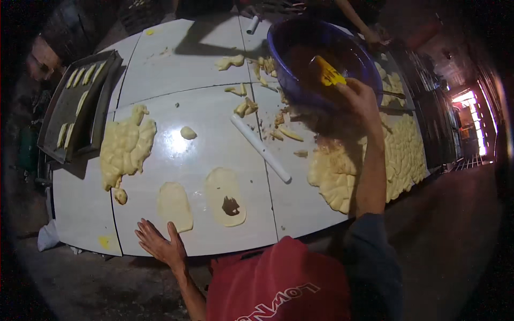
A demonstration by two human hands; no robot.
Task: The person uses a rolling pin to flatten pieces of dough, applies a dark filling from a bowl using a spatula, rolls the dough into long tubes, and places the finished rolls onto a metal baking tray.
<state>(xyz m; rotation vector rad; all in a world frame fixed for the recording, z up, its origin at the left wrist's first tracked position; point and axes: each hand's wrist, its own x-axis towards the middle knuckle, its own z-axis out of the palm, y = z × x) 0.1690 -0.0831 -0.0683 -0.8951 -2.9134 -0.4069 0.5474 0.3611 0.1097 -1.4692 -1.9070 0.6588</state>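
My right hand (360, 101) grips a yellow plastic scraper (331, 74) inside a large purple basin (285, 80). Brown paste (300, 53) lies in the basin, partly in shadow. Near the table's front edge, my left hand (160, 243) is open, fingers stretched out over the white surface. Just beyond it is a flat oval of dough (175, 206). To its right lies a second dough oval (218, 187), with a dab of dark brown filling (231, 206) on its lower half.
A white rolling pin (261, 148) lies slantwise mid-table. Dough pieces are massed at the left (126, 147) and the right (401, 160). A dark metal tray (64, 120) at the far left holds several dough strips. Another person's arm (357, 18) reaches in beyond the basin.
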